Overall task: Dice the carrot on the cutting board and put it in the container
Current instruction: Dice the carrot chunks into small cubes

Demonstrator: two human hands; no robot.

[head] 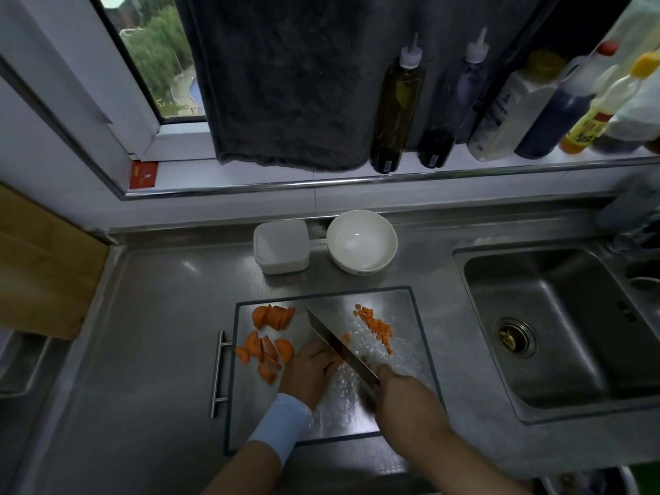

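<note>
A clear glass cutting board (pixel 400 305) lies on the steel counter. Orange carrot slices (pixel 273 316) and more cut chunks (pixel 266 351) sit on its left part. Small carrot dice (pixel 376 325) are scattered at its upper right. My right hand (pixel 403 391) grips the handle of a cleaver (pixel 339 348), whose blade runs diagonally up and left. My left hand (pixel 309 369), fingers curled, holds down a carrot piece against the blade; that piece is mostly hidden. A square white container (pixel 281 246) stands behind the board.
A white bowl (pixel 361 241) stands to the right of the container. The sink (pixel 557 326) lies to the right of the board. Several bottles (pixel 396 105) line the window sill. A wooden board (pixel 39 269) leans at the left.
</note>
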